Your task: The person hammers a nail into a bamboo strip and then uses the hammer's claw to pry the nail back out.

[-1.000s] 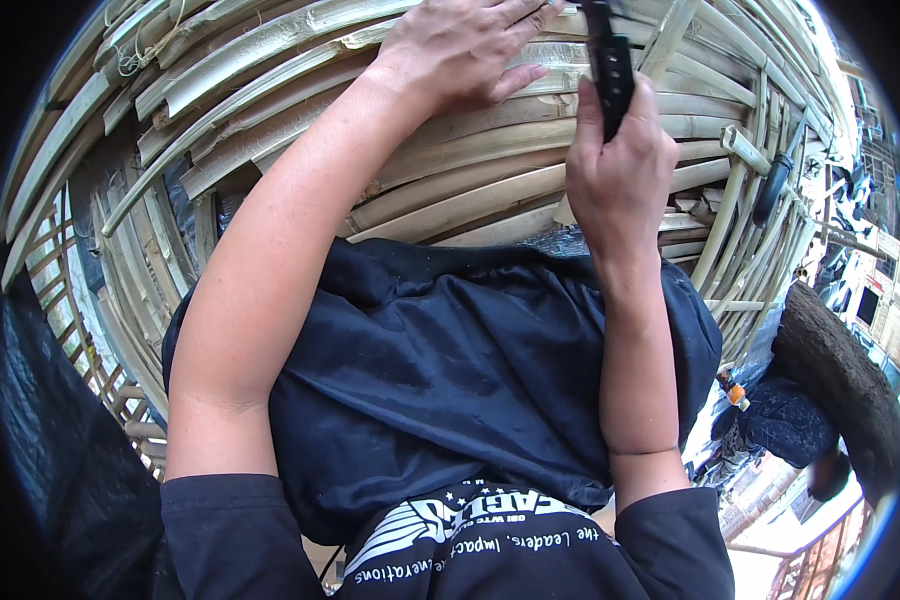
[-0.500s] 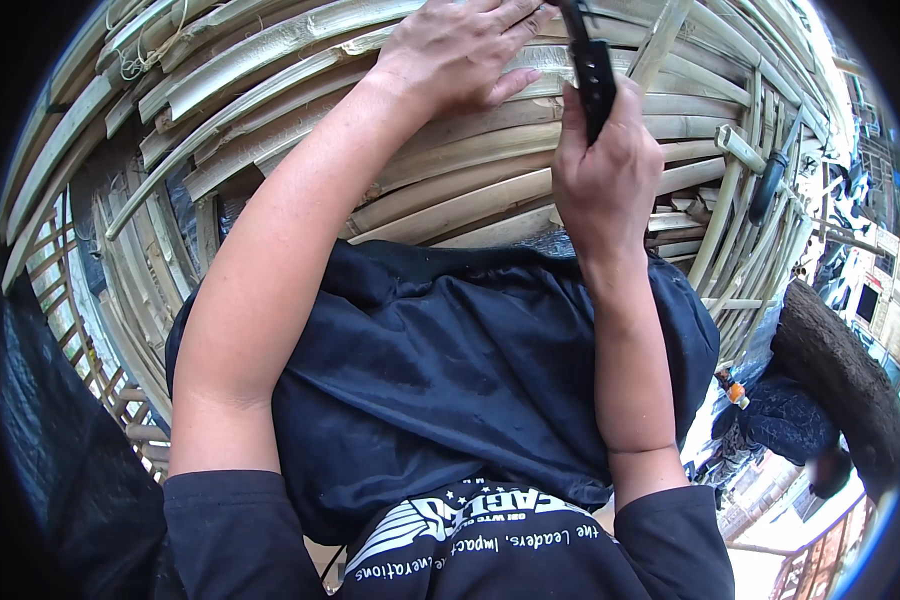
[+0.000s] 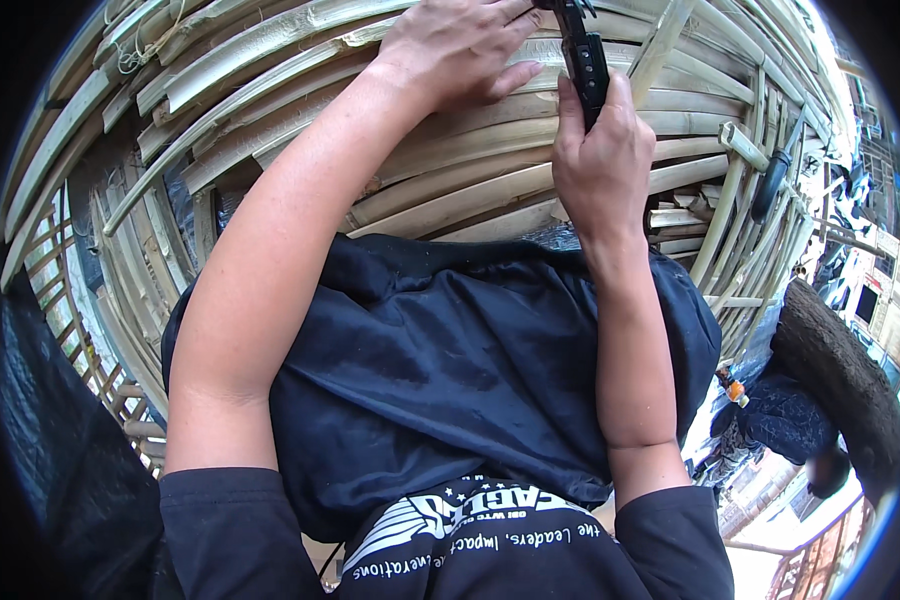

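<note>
A big curved frame of split bamboo strips (image 3: 270, 110) fills the upper half of the view. My left hand (image 3: 460, 45) lies flat on the strips near the top, fingers spread and pressing down, holding nothing. Right beside it my right hand (image 3: 600, 160) is closed around the black handles of a plier-like tool (image 3: 585, 60). The tool points upward and its tip goes out of view at the top edge. Both forearms reach up across my dark shirt (image 3: 440, 370).
A dark-handled tool (image 3: 775, 180) is stuck among the bamboo strips at the right. A thick tree trunk (image 3: 840, 370) stands at the lower right, with a person in dark clothes (image 3: 780, 420) crouched beside it. Dark fabric (image 3: 60, 450) hangs at the lower left.
My right hand with the black tool has shifted a little up and to the left, closer to my left hand. The left hand has stayed on the strips.
</note>
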The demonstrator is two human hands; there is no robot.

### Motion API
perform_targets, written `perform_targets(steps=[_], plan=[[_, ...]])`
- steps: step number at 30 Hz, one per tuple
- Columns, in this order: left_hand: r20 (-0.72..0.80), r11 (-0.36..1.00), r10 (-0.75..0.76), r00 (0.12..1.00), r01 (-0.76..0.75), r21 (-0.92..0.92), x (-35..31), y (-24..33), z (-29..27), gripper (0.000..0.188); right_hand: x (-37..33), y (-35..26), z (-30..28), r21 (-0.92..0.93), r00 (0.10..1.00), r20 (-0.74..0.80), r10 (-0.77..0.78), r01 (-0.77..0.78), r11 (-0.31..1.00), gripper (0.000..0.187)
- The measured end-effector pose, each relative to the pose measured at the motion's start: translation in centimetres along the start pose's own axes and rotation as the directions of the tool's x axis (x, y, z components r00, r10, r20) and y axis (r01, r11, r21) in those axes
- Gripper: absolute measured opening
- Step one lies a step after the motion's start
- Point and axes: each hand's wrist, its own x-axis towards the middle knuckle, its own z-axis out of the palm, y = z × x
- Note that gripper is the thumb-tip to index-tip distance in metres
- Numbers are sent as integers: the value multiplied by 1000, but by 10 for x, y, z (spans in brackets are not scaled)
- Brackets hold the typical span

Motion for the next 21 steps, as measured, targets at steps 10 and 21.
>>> perform_targets(steps=[10,21], plan=[[22,1000,6,1000,-6,23,2,1,1,68,-2,-1,-2,25,982,-166,-94,99,995,27],[0,999,-22,1000,22,43,2,4,0,66,-3,-1,0,5,999,-28,-41,41,999,24]])
